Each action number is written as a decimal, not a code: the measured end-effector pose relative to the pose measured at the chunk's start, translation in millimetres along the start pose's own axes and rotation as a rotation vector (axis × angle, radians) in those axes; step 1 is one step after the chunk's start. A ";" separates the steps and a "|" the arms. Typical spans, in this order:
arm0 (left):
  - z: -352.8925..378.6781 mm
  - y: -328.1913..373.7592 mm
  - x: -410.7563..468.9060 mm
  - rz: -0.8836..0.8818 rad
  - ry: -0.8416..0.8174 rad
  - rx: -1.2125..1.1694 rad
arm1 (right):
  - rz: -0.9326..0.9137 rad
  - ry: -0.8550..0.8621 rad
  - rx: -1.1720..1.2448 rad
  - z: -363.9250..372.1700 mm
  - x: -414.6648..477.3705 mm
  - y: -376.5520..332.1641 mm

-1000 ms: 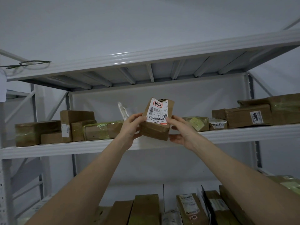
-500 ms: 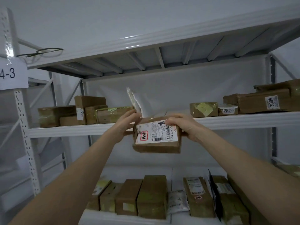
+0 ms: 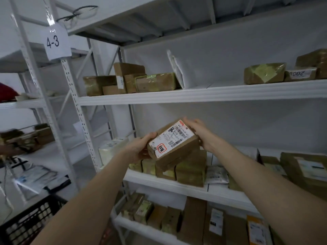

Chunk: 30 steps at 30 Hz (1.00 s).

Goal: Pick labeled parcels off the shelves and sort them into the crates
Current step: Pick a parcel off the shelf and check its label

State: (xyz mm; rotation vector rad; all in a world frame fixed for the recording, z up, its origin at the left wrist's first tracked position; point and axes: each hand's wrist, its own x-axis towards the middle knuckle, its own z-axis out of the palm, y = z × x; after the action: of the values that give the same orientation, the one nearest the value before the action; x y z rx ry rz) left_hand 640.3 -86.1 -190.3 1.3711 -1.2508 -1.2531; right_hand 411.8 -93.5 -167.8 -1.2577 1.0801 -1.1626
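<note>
The parcel [image 3: 174,144] is off the shelves and held in the air in front of the rack, below the edge of the upper shelf [image 3: 194,94], with its white label [image 3: 169,138] turned up towards the person. Its long axis is tilted, running from low on the left to high on the right. The left hand [image 3: 140,148] grips the low left end, thumb over the top edge. The right hand [image 3: 200,134] holds the high right end, its fingers wrapped over the far corner. Both hands are grasping the box and neither is free.

The black crate [image 3: 26,225] lies at the near left, well below the parcel and well apart from it, on the left hand's side. The left hand is therefore the nearer one, and the parcel's low end already points roughly that way. By my reading, the coming move is a swing down and to the left, led by the left end, if the label calls for this crate
</note>
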 end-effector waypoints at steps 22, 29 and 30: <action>-157.9 -150.6 6.9 -0.050 0.128 -0.118 | 0.304 0.048 -0.014 223.2 32.1 157.2; -230.9 -215.4 10.4 -0.154 0.180 -0.208 | 0.366 0.022 -0.069 303.8 48.9 204.0; -239.0 -224.9 11.7 -0.171 0.199 -0.228 | 0.368 0.017 -0.084 314.3 52.8 213.5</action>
State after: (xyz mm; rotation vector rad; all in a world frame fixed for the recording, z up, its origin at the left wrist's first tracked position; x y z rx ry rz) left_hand 903.3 -78.1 -386.7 1.4180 -0.8423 -1.2955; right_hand 738.2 -115.2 -368.1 -1.0568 1.3200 -0.8560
